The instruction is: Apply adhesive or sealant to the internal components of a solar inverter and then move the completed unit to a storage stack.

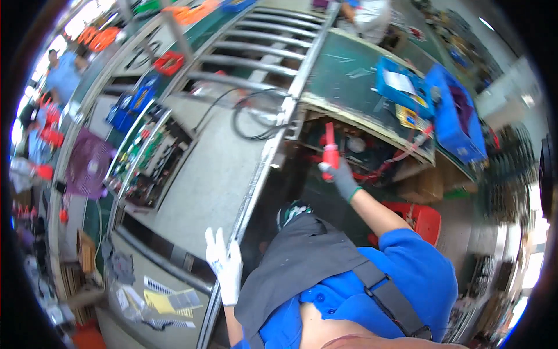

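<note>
My right hand (344,179), in a grey glove with a green cuff, is wrapped round a red tool (331,156). The tool has a thick body and a narrow tip pointing away from me; its exact kind is unclear. It is held up before the open shelf space under the green bench (343,70). My left hand (225,264), white-gloved, has its fingers spread and holds nothing. It is beside the metal rail of the conveyor line. On the line, left of a pale flat board (203,151), sits an open unit with circuit boards (148,157).
A black cable (256,119) loops over the rail. Metal rollers (261,52) run beyond. Blue bins (456,113) stand on the bench at right, above a red stool (421,221). Papers (171,302) lie near left. Other people (64,72) are at far left and the far end.
</note>
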Motion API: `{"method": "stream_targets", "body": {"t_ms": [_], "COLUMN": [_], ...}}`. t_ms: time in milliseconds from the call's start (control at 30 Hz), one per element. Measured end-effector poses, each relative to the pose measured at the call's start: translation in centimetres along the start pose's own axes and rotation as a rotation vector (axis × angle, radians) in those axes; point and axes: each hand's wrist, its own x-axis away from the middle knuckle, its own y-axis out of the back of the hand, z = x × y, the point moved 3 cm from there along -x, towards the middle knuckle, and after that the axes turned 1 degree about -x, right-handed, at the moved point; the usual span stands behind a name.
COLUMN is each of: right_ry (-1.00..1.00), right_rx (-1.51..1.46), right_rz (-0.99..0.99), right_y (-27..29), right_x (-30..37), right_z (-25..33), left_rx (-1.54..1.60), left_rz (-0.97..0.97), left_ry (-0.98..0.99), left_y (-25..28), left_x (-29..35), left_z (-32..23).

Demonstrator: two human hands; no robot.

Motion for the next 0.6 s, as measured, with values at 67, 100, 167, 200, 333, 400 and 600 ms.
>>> {"method": "stream_targets", "body": {"t_ms": [67,100,167,200,333,400,600], "right_ry": [0.082,0.163,0.044,0.052,0.222,0.393,0.702], "right_rx": [-0.069,-0.095,-0.06,0.031,0.317,0.438,0.452], "right_rz": [0.057,0.129,0.396,0.533,1.18,1.413,1.905], "right_y": [-1.3,-2.9,-8.1,-11.7,-22.8,-27.8,-35.8], "right_x": [-2.1,-3.0,-4.6,-5.3,-2.7,-1.0,3.8], "right_z": [3.0,4.3,5.6,6.2,8.3,9.9,10.8], "left_rx": [-0.014,-0.04,-0.024,0.011,0.655,1.271,1.322], "left_rz": [-0.006,0.0,0.066,0.175,0.06,-0.149,-0.796], "left_ry": [-0.042,-0.029,0.062,0.198,0.634,0.595,1.035], "left_y": [-0.5,-1.2,-3.0,-4.5,-8.3,-8.8,-5.0], "left_x": [-3.5,-4.8,-6.2,-7.3,-8.9,-9.2,-3.8], "left_z": [0.4,0.5,0.3,0.3,-1.6,-1.9,6.1]}}
